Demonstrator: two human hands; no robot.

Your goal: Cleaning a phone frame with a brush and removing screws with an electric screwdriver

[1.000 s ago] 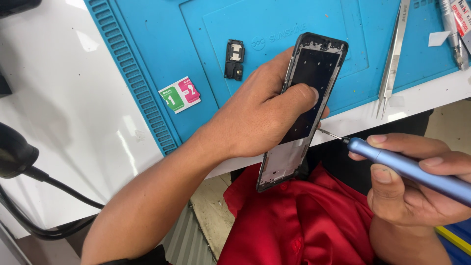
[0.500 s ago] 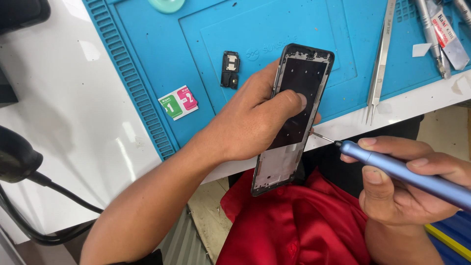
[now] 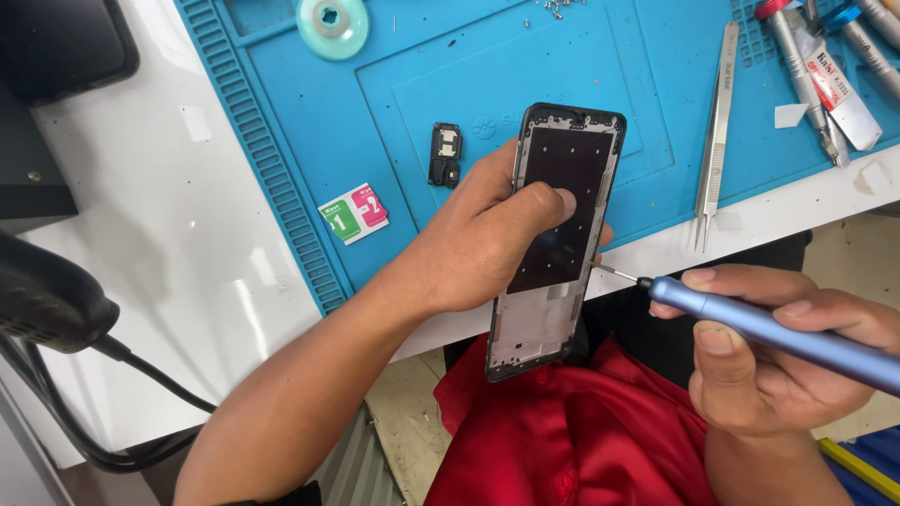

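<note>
Blue mat point(image 3: 300, 122) carries one tweezers point(image 3: 715, 122) and one small module point(image 3: 445, 153), while left hand point(image 3: 478, 239) grips one phone frame point(image 3: 558, 239) and right hand point(image 3: 778, 361) clasps one blue screwdriver point(image 3: 778, 330).

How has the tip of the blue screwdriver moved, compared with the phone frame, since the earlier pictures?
Yes. The blue screwdriver in the right hand has closed in leftward; its tip now meets the right edge of the phone frame held by the left hand.
</note>
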